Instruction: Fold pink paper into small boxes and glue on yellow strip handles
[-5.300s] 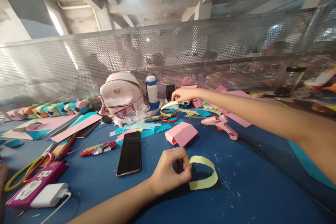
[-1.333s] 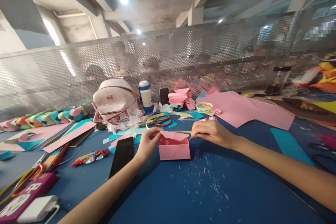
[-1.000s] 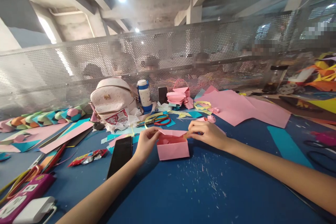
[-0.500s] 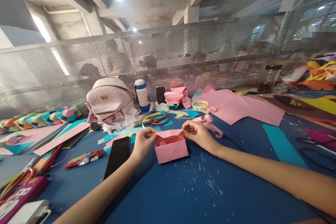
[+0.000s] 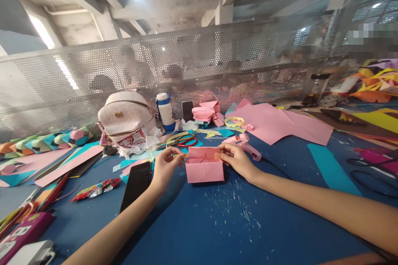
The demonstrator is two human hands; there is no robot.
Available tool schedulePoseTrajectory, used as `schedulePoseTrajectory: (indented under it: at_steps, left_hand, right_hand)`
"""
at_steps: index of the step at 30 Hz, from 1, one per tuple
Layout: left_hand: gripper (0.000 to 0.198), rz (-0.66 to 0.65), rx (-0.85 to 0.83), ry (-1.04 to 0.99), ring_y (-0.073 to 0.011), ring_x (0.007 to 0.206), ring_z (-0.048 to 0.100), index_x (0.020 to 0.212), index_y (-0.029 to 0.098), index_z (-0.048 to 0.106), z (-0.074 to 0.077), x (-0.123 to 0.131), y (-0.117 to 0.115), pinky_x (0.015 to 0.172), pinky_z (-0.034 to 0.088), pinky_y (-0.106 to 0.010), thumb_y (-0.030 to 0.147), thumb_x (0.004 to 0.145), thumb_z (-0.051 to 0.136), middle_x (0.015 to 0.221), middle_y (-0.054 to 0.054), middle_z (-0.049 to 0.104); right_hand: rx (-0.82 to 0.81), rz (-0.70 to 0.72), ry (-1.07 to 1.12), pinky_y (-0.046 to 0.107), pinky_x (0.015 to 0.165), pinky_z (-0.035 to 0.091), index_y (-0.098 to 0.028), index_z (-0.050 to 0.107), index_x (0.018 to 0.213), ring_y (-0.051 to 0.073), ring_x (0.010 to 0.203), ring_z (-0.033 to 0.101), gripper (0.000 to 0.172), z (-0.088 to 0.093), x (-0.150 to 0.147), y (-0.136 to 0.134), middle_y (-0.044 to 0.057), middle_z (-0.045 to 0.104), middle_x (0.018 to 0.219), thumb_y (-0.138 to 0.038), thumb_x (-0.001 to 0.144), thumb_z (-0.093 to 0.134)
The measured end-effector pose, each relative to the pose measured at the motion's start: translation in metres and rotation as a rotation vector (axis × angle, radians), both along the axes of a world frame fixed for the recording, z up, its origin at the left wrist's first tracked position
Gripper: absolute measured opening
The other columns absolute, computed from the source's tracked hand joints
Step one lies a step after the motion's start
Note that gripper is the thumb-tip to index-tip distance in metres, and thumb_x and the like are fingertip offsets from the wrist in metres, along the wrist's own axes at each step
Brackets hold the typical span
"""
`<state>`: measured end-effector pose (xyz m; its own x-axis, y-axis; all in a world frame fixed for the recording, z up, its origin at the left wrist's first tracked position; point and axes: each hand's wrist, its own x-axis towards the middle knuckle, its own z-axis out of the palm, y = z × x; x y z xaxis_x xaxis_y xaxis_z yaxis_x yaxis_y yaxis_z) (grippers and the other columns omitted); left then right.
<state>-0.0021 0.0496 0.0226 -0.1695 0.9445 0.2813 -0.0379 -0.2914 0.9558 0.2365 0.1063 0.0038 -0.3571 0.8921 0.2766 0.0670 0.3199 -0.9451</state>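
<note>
A small folded pink paper box (image 5: 205,172) stands over the blue tabletop, its front wall facing me and its back flap raised. At its left edge, my left hand (image 5: 167,165) pinches the paper between thumb and fingers. My right hand (image 5: 238,158) grips the flap's right edge with thumb and forefinger. Just behind the right hand lies a pink glue gun (image 5: 245,145), partly covered by it. A black phone (image 5: 136,186) lies flat beside my left wrist.
Scissors (image 5: 186,140) and paper scraps lie behind the box. Farther back stand a pale backpack (image 5: 127,112), a bottle (image 5: 165,112) and pink paper pieces (image 5: 207,112). Large pink sheets (image 5: 273,126) spread to the right. A perforated metal screen (image 5: 192,54) closes off the far side.
The box's flap has tilted up and back, showing more of its inner face. The box has turned slightly, and my left fingers have shifted along its edge.
</note>
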Motion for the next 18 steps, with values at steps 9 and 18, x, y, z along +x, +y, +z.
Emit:
schedulePoseTrajectory:
  at_steps: [9, 18]
  left_hand:
    - [0.023, -0.083, -0.008, -0.113, -0.0117, 0.067, 0.062, 0.074, 0.014, 0.074, -0.0059, -0.0007, 0.0016, 0.064, 0.051, -0.022, 0.035, 0.068, 0.082, 0.075, -0.003, 0.069]
    - [0.033, -0.106, -0.056, -0.225, -0.0103, 0.056, 0.060, 0.082, 0.012, 0.077, -0.0037, -0.0030, 0.0025, 0.049, 0.044, -0.018, 0.042, 0.070, 0.080, 0.061, -0.003, 0.066]
  right_hand:
    - [-0.051, 0.004, 0.036, 0.025, 0.050, 0.033, -0.019, 0.054, 0.083, 0.010, 0.052, 0.043, 0.039, -0.0006, -0.0004, -0.0012, -0.004, 0.050, 0.065, -0.052, 0.073, 0.072]
    - [-0.071, 0.009, 0.039, 0.025, 0.051, 0.036, -0.020, 0.054, 0.082, 0.011, 0.052, 0.045, 0.037, -0.0012, -0.0006, -0.0016, -0.004, 0.052, 0.065, -0.049, 0.072, 0.074]
